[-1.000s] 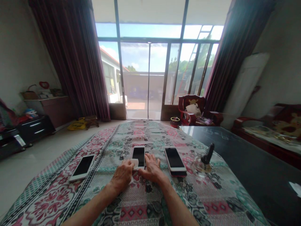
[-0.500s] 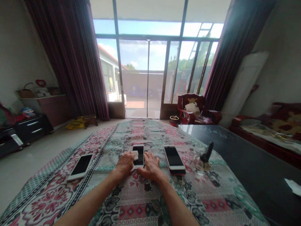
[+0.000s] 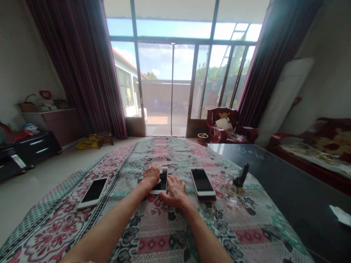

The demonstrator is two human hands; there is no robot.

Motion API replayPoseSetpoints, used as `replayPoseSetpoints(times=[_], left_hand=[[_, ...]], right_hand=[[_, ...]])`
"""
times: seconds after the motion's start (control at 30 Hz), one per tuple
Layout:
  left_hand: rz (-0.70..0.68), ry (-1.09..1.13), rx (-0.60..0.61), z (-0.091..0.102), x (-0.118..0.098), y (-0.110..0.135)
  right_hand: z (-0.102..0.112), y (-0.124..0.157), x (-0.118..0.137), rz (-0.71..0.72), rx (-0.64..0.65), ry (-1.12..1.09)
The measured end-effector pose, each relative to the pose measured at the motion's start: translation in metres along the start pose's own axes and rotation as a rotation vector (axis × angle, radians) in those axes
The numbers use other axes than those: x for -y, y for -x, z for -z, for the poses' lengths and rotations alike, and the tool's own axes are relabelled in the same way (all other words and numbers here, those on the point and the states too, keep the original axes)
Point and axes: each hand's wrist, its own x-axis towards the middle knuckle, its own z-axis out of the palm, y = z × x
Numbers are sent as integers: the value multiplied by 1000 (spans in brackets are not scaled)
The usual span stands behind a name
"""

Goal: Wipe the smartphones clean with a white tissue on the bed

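Observation:
Three phones lie on a patterned cloth (image 3: 175, 226). My left hand (image 3: 151, 176) is closed on a small white pad (image 3: 159, 170) and presses it on the upper part of the middle phone (image 3: 162, 181). My right hand (image 3: 174, 190) rests on the cloth against that phone's right and near edge, fingers spread, steadying it. A white phone (image 3: 92, 191) lies off to the left. Another phone (image 3: 202, 182) with a white frame lies to the right, stacked on a dark red one.
A clear bottle with a dark spray top (image 3: 238, 184) stands right of the phones. A glossy black table (image 3: 296, 193) runs along the right with a scrap of white paper (image 3: 340, 214). Glass doors, curtains and a red chair (image 3: 222, 126) are beyond.
My left hand has slid the white pad from the near end of the middle phone up to its far end. My right hand stayed at the phone's edge.

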Motion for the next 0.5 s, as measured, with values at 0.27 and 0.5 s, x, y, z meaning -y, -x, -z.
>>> replayPoseSetpoints(times=[0.27, 0.5], left_hand=[[21, -11, -18, -5, 0, 0], [-43, -10, -16, -8, 9, 20]], right_hand=[[-9, -5, -6, 33, -2, -43], [-6, -2, -4, 60, -68, -49]])
